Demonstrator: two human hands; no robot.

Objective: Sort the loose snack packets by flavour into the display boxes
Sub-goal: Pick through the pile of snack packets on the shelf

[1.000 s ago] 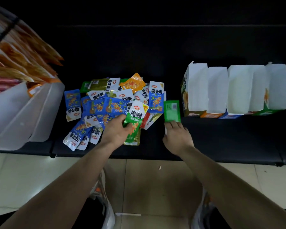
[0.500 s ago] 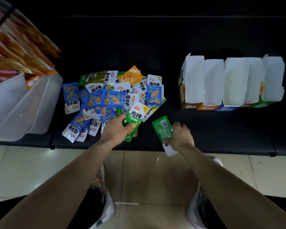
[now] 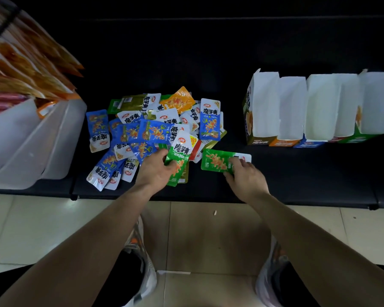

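Note:
A heap of loose snack packets (image 3: 155,127), mostly blue with some green, orange and olive, lies on the black bench (image 3: 208,63). My left hand (image 3: 153,171) grips a green packet (image 3: 179,160) at the heap's near edge. My right hand (image 3: 244,176) holds another green packet (image 3: 217,161), lying sideways and face up just right of the heap. A row of open display boxes (image 3: 317,109) with white insides stands to the right, its front edges olive, orange, blue, red and green. Nothing shows inside the boxes from here.
Large white display cartons (image 3: 31,138) with orange and red snack bags stand at the left on the bench. The bench's front edge (image 3: 208,199) runs just below my hands. Beige tiled floor (image 3: 208,235) and my shoes lie below.
My right hand has turned its green packet from back side up to face up and laid it sideways by the heap. My left hand has kept its grip on the other green packet.

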